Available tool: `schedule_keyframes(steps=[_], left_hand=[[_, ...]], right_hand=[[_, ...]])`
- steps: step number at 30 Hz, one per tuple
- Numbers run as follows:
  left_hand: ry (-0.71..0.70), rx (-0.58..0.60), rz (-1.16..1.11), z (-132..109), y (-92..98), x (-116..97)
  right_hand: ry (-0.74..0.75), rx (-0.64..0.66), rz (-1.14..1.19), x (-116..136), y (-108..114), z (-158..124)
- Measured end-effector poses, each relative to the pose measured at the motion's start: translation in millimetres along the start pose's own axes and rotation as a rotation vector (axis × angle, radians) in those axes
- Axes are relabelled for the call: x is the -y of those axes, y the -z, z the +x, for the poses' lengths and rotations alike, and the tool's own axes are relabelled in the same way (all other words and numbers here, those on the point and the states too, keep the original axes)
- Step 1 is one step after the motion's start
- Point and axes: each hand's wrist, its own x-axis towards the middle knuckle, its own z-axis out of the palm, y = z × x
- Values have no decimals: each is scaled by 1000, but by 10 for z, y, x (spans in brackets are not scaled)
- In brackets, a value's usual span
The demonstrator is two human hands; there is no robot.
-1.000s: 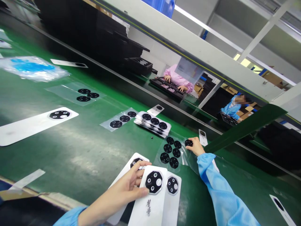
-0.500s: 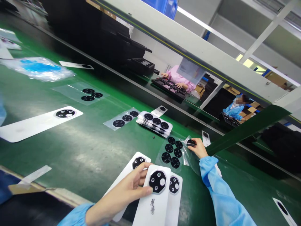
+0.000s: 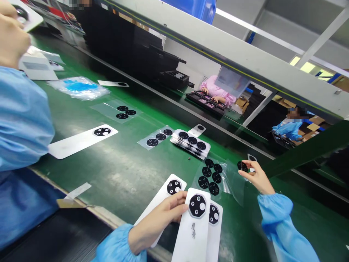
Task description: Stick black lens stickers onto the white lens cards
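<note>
My left hand (image 3: 160, 222) is closed on the top white phone back cover (image 3: 194, 227), which carries a black octagonal camera module (image 3: 197, 205). Two more white covers (image 3: 160, 198) lie under and beside it on the green belt. My right hand (image 3: 256, 177) is raised a little above the belt and pinches a round black lens piece (image 3: 242, 166). Just left of that hand lies a clear film sheet (image 3: 210, 174) with several black lens pieces on it.
A stack of lens sheets (image 3: 191, 142), more film sheets (image 3: 158, 137) (image 3: 117, 110), a single white cover (image 3: 81, 141) and a blue-filled plastic bag (image 3: 77, 87) lie on the green conveyor belt (image 3: 114, 171). A co-worker's blue sleeve (image 3: 21, 116) fills the left. Other people work beyond the grey rail (image 3: 245, 62).
My right hand has lifted the black lens piece off the film sheet and drawn it up and to the right. The view has swung left, bringing a co-worker's sleeve into sight.
</note>
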Motion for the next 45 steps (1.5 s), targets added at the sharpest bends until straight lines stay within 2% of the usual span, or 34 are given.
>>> schedule_keyframes(steps=[3, 7, 10, 16, 26, 45], left_hand=[[42, -20, -3, 14, -46, -20], [51, -33, 26, 33, -91, -34], [22, -33, 72, 45, -103, -27], [-23, -22, 110, 60, -104, -2], [12, -40, 81, 89, -88, 5], [-12, -52, 21, 160, 33, -10]], right_hand=[[20, 68, 12, 335, 58, -270], [6, 196, 75, 680, -27, -625], [11, 229, 120, 786, -122, -811], [45, 218, 105, 800, -217, -1016], [79, 242, 38, 917, -247, -1104], [78, 279, 30, 1022, -386, -977]])
